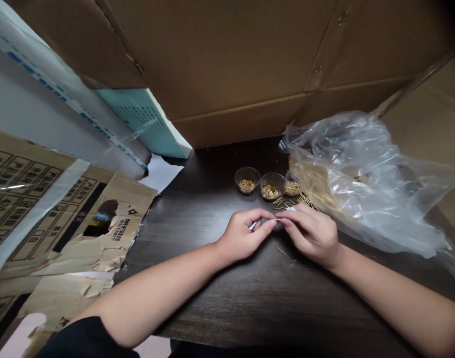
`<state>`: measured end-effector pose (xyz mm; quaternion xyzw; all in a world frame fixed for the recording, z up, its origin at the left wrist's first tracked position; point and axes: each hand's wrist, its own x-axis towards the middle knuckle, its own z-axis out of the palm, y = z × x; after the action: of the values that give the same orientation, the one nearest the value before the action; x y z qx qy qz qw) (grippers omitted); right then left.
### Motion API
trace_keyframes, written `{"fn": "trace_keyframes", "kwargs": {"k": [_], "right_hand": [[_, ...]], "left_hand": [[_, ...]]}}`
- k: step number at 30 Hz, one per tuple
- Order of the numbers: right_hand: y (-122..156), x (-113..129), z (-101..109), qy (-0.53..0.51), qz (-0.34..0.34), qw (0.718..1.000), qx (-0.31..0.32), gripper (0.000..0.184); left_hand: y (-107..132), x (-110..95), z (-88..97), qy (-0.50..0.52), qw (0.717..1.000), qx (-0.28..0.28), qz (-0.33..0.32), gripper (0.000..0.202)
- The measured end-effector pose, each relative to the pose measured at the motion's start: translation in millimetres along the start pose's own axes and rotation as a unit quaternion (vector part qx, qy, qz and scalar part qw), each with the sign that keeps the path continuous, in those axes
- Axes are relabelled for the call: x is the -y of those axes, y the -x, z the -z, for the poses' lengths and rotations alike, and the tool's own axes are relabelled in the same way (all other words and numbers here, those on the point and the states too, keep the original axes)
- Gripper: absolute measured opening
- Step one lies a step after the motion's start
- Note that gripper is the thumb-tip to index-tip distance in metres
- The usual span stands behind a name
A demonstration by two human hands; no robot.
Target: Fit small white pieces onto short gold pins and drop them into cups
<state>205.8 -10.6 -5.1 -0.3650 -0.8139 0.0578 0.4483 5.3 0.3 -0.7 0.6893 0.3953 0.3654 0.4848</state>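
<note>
My left hand [245,233] and my right hand [311,231] meet fingertip to fingertip over the dark table. Between their pinched thumbs and forefingers is a thin brass-coloured pin [277,220], mostly covered by the fingers. Just beyond the hands stand a clear cup [247,181] of small gold-coloured parts, a second clear cup [272,186] of similar parts, and a third cup [292,188] partly behind the bag. Loose brass pins [305,200] lie scattered behind my right hand. A single pin [283,253] rests on the table nearer to me, between the forearms.
A crumpled clear plastic bag [376,174] with gold-coloured contents spreads over the right side. Cardboard walls [242,59] enclose the back and right. At left are a torn printed carton [74,214], a light-blue box [145,119] and a white sheet [163,171].
</note>
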Motion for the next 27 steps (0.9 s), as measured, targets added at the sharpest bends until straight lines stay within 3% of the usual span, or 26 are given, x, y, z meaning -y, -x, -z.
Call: {"fn": "trace_keyframes", "kwargs": {"k": [9,16,20,27], "right_hand": [[2,-4,3,-0.052,-0.009,0.998,0.028,0.027],[10,-9,0,-0.105,-0.078,0.991,0.027,0.054],[14,-8,-5,-0.09,-0.104,0.989,0.051,0.049],[9,-6,-4,-0.069,-0.066,0.994,0.061,0.042]], "left_hand": [[-2,-2,1.3,-0.009,1.0,-0.016,0.016,0.023],[-3,-3,2.6,0.013,1.0,-0.011,0.019,0.029],[-3,-4,3.8,0.012,1.0,-0.01,-0.003,0.03],[-1,-4,4.4,-0.032,0.999,0.035,-0.01,0.029]]}}
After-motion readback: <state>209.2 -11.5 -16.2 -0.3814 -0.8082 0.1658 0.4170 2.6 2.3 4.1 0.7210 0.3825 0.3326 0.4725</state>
